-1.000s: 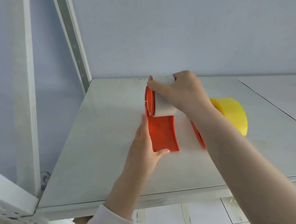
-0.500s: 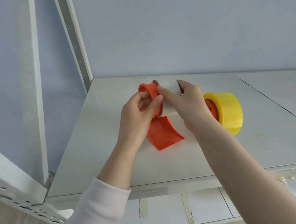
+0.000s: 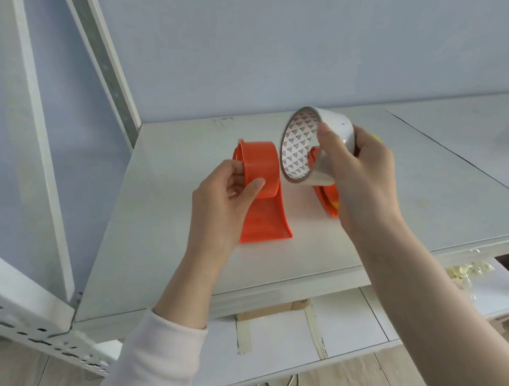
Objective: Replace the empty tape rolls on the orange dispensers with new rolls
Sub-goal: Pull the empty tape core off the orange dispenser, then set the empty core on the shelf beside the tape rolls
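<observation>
Orange dispenser [image 3: 261, 174] upright on white shelf [image 3: 162, 256], bare drum uppermost, curved foot flaring toward the viewer, drum pinched in left grip [image 3: 229, 194]. Just right of that drum, held clear and tilted: empty white roll [image 3: 337, 129], triangle-printed inside facing the dispenser, clasped in right grip [image 3: 361, 172]. Farther right of the dispenser, half-hidden: second orange dispenser [image 3: 325, 195], sliver of yellow tape [image 3: 375, 137].

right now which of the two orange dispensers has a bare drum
The dispenser the left hand grips: its orange drum is bare. The right hand holds the empty core beside it. The second dispenser is mostly hidden behind that hand.
</observation>
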Motion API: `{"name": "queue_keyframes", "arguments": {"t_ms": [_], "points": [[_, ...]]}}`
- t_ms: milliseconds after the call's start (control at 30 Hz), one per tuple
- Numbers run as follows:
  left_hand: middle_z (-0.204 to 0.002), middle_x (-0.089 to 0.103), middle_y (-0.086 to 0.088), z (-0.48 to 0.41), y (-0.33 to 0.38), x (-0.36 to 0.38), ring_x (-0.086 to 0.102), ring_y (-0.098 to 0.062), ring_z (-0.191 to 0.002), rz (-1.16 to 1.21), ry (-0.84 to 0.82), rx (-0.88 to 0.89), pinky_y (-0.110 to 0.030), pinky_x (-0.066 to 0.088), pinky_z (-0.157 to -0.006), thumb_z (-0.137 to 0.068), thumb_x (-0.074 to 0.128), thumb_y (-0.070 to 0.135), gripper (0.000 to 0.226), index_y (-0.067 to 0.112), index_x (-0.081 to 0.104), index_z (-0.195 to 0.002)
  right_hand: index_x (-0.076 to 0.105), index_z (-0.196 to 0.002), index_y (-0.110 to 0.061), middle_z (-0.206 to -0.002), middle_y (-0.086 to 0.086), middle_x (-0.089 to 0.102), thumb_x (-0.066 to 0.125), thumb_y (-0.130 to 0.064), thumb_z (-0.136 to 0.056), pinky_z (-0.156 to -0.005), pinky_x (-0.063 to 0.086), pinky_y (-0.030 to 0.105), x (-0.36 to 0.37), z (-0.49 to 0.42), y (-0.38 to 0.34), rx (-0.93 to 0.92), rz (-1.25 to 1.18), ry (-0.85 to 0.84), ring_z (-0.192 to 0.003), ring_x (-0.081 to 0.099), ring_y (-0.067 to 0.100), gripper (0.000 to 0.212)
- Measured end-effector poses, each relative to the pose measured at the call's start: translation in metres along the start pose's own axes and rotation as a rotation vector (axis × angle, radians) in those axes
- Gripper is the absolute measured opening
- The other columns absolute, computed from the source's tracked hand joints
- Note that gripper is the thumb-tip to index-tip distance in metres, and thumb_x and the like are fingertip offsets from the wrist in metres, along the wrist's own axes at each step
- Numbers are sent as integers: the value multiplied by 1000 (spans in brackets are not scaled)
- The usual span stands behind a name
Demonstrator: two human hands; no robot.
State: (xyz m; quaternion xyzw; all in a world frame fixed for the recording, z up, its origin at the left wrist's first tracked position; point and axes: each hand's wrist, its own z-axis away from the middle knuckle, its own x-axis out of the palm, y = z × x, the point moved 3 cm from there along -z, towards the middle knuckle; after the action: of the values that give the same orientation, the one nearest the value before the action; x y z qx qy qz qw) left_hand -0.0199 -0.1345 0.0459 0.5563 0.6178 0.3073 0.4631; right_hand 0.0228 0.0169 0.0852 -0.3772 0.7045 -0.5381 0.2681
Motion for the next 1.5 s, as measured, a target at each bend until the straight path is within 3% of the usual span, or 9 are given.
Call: {"name": "queue_keyframes", "arguments": {"t_ms": [100, 267, 367, 467, 633, 767, 967, 1233, 1500], "points": [[-79, 64, 10, 12, -15, 3, 61, 4, -68, -26, -6, -55, -3, 45, -65, -82, 63, 7, 11, 16, 57, -84, 56, -70, -19, -65, -7, 56, 62, -29, -82, -58, 42, 22, -14, 10, 10, 59, -61, 28, -62, 52, 10, 17], [-98, 62, 8, 26, -32, 6, 63, -16, -97, -284, -62, -168, -13, 43, -76, -85, 61, 13, 20, 15, 56, -104, 64, -92, -12, -84, 1, 66, 60, -32, -76, -77, 50, 31, -35, 30, 25, 179, -226, -35, -79, 61, 14, 25], [-130, 54, 3, 47, -26, 5, 50, -16, -124, -424, 28, -163, -20, 34, -97, -86, 61, 19, 52, 12, 39, -133, 61, -87, -9, -66, -6, 66, 54, -19, -87, -64, 52, 23, -57, 46, 32, 263, -381, -103, -64, 62, 8, 13], [-142, 44, -5, 91, 3, 25, 44, -13, -129, -260, 166, 36, -23, 34, -107, -89, 53, 25, 50, 12, 37, -135, 60, -81, -12, -53, -10, 56, 55, -21, -82, -54, 43, 19, -95, 65, 44, 383, -562, -174, -50, 52, 5, 10], [-118, 66, -3, 169, 31, 147, 65, -16, -105, 420, -368, -386, -31, 53, -90, -87, 49, 45, 36, 24, 57, -115, 55, -94, -7, -48, -6, 54, 47, -21, -85, -47, 44, 16, -199, 112, 66, 558, -723, -87, -43, 51, 4, 19], [-103, 71, -7, 218, 33, 250, 72, -16, -83, 431, -626, -658, -30, 58, -75, -81, 52, 35, 39, 10, 59, -110, 60, -102, -10, -58, -7, 58, 54, -26, -81, -52, 48, 18, -313, 156, 94, 681, -608, 153, -52, 54, 7, 27], [-107, 69, -10, 292, 43, 380, 72, -14, -81, 335, -1019, -711, -21, 57, -66, -79, 55, 32, 42, 8, 56, -114, 74, -80, -14, -77, -1, 71, 63, -27, -68, -87, 53, 39, -457, 224, 125, 765, -574, 489, -75, 67, 15, 21], [-106, 69, -3, 341, 77, 513, 72, -12, -80, 303, -1353, -659, -20, 57, -66, -70, 59, 35, 40, 18, 58, -106, 65, -96, -3, -86, 4, 66, 65, -25, -65, -81, 57, 34, -567, 256, 134, 723, -645, 890, -76, 69, 16, 37], [-108, 69, -2, 324, 94, 639, 72, -16, -87, 301, -1461, -611, -25, 59, -74, -72, 58, 36, 48, 15, 56, -116, 64, -93, -3, -84, 5, 65, 64, -22, -64, -79, 57, 32, -659, 194, 154, 663, -657, 1009, -72, 68, 14, 35]]}}
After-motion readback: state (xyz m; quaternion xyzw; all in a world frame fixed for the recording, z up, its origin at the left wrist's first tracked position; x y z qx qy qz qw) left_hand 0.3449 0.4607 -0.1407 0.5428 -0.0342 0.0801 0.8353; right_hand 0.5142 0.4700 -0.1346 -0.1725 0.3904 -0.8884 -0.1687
